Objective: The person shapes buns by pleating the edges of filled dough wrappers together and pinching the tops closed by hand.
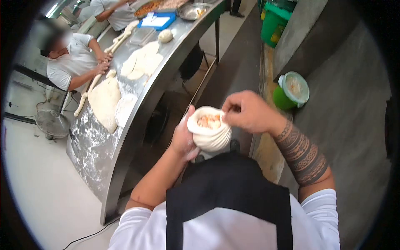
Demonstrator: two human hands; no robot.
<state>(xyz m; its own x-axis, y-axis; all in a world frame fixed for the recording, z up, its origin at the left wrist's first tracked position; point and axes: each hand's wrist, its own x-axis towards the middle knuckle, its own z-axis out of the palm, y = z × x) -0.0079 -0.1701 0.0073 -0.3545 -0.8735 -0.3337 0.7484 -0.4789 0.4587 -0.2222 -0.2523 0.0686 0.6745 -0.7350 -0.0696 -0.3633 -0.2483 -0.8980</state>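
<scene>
A large filled bun (211, 139) of white dough is held up in front of my apron. Pleats run round its side, and its top gapes, showing a chunky orange and pale filling (208, 121). My left hand (183, 135) cups the bun from the left and below, its thumb pointing up along the side. At the right of the opening, my right hand (246, 111) pinches the dough rim between thumb and fingertips.
To the left runs a floured steel table (89, 143) bearing flat dough sheets (104, 102), dough ropes, a finished bun (165, 36), a blue tray (157, 21) and a metal bowl (193, 11). Two co-workers stand behind it. Green buckets (283, 98) are at the right.
</scene>
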